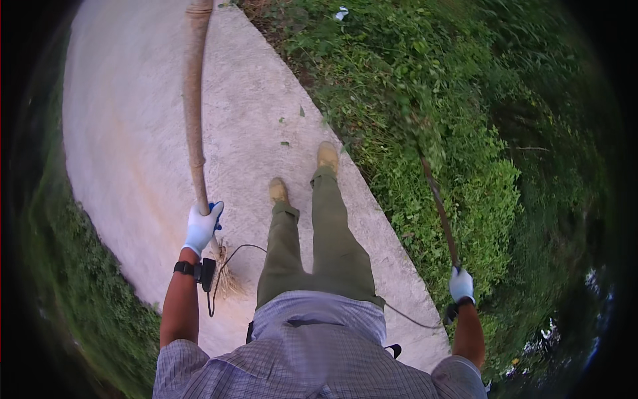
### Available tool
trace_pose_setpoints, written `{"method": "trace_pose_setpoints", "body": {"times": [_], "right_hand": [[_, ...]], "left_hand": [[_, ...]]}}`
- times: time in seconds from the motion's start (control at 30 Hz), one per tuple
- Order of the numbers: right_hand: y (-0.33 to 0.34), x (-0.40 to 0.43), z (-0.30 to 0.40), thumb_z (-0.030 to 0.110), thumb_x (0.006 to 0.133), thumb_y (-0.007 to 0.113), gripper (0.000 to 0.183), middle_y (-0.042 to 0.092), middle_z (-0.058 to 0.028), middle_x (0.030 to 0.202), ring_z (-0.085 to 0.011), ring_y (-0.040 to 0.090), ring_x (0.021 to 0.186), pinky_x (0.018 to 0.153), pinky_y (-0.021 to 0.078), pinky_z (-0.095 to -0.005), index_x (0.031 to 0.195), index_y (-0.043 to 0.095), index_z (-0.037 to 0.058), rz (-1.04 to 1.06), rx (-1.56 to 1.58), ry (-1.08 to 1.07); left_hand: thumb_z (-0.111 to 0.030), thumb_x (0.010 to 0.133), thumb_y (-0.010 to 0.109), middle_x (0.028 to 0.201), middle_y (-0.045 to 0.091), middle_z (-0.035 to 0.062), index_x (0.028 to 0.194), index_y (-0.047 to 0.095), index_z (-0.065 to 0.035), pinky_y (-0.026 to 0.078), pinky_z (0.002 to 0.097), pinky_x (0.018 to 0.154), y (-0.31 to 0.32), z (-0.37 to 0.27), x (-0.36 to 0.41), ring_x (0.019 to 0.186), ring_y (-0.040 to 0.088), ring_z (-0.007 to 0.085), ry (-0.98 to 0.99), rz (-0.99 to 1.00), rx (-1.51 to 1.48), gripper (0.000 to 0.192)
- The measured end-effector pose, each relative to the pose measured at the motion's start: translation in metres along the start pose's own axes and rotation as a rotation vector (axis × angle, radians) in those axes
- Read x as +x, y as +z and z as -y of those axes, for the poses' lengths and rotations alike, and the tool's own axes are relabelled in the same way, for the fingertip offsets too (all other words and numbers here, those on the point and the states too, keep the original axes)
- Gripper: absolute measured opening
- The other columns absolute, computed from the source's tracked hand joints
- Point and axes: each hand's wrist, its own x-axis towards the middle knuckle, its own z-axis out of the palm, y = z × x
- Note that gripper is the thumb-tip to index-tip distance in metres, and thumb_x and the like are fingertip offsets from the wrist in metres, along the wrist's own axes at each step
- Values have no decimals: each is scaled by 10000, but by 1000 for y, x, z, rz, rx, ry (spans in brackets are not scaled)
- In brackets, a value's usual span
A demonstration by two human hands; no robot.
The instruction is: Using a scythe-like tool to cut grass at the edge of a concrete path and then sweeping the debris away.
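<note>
My left hand (201, 228), in a white and blue work glove, grips a thick bamboo pole (195, 99) that runs past the top edge of the picture. Below that hand the pole's lower end leads to straw-like broom bristles (227, 279) over the pavement. Out to the right, my gloved right hand (462, 285) is closed around the end of a long, dark, thin shaft (438, 204). The shaft reaches forward over green weeds (473, 199). Blur and leaves hide its far end, so its kind cannot be told.
Both my boots (327, 155) stand on a pale concrete path (134, 124), near its right edge. Dense undergrowth borders both sides. A few loose leaves (284, 143) lie ahead, and a white scrap (341, 13) rests among the plants. Cables (413, 321) run from my wrist devices (207, 274).
</note>
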Motion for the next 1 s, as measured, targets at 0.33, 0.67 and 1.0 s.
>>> {"method": "trace_pose_setpoints", "body": {"times": [0.33, 0.67, 1.0], "right_hand": [[4, 30, 238, 429, 934, 462, 408, 656, -264, 844, -460, 629, 809, 736, 491, -549, 1009, 511, 31, 69, 124, -388], [-21, 37, -34, 412, 913, 509, 383, 669, -207, 956, -400, 644, 894, 761, 502, -498, 1030, 619, 64, 193, -50, 19], [43, -58, -80, 415, 926, 484, 482, 635, -298, 893, -467, 605, 910, 778, 487, -513, 902, 635, -42, 72, 64, 157]], "left_hand": [[-238, 887, 669, 548, 449, -22, 673, 527, -66, 442, 278, 452, -22, 12, -6, 441, 431, 89, 11, -43, -33, 309], [-229, 900, 644, 532, 428, -13, 658, 487, -91, 458, 301, 485, -7, 9, -8, 452, 433, 107, -3, 3, 12, 320], [-249, 889, 660, 544, 444, -29, 660, 529, -75, 440, 276, 449, 16, 2, -16, 438, 426, 80, 29, 88, 33, 316]]}}
